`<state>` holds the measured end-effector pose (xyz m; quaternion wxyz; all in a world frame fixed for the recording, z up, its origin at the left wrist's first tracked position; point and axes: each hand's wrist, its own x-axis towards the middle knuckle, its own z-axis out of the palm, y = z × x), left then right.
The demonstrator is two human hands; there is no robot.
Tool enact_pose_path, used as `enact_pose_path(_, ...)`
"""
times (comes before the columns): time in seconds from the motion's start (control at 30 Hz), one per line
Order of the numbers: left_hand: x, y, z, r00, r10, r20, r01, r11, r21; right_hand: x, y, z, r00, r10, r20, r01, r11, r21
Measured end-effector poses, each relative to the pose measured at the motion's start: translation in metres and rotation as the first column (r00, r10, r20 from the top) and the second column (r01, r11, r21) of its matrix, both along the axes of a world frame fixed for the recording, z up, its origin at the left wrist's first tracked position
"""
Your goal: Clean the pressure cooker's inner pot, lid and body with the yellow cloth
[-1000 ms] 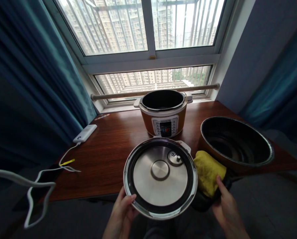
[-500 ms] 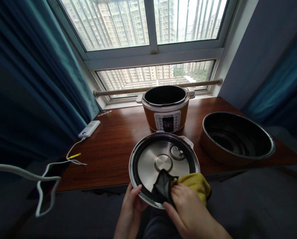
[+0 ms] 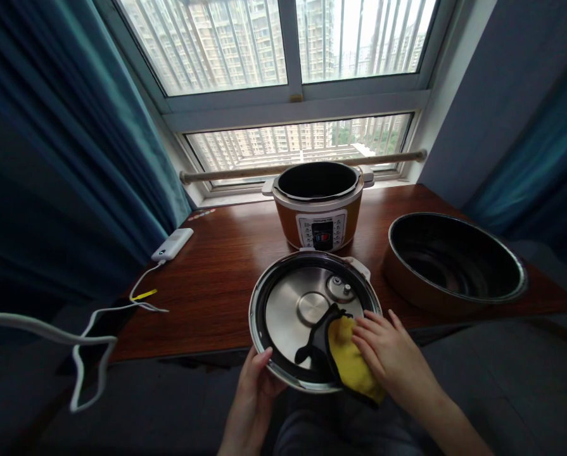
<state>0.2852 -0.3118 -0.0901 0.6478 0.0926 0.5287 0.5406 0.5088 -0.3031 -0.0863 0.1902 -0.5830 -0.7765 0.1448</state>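
While our left hand grips the near rim of the lid, thumb curled over the edge and fingers tucked beneath, we press the cloth onto it with our right hand. The lid is a round disc turned inner side up, held tilted just off the near edge of the table. Its middle is a brushed, dull-silver steel plate with a raised circular boss at the centre; a wide black band rings the plate, and a polished bright metal rim runs outside that. A small valve fitting sits on the far right of the plate.

The cloth is soft and bunched, yellow on its face with a black edge that folds over toward the plate's centre. Our right fingers lie spread and flat on the yellow part, close together but not clenched.

Behind the lid stands the cooker base, an orange drum with a white control panel and a dark hollow inside. To the right rests the inner pot, a wide, dark, glossy bowl with a thin bright lip. The table is reddish-brown wood with a shiny grain.
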Motion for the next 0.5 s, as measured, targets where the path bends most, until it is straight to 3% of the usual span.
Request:
enact_pose_path(0.13,-0.001,0.000,-0.001,1.000,0.002,0.013,-0.002,1.000,-0.015,-0.004,-0.007,-0.002,0.999,-0.036,0.019,0.035,0.997,0.069)
enact_pose_path(0.27,-0.002,-0.001,-0.004,1.000,0.016,0.021,-0.016,0.999,-0.040,-0.027,-0.026,0.004,0.972,0.225,-0.069,-0.217,0.970,0.108)
enact_pose_path(0.37,-0.003,-0.001,-0.005,0.999,0.025,0.022,-0.024,0.999,-0.041,-0.033,-0.029,0.009,0.961,0.260,-0.094,-0.258,0.966,0.031)
enact_pose_path(0.5,-0.002,-0.003,-0.003,0.999,0.034,0.001,-0.034,0.999,-0.033,-0.015,-0.017,0.017,0.918,0.360,-0.168,-0.374,0.926,-0.058)
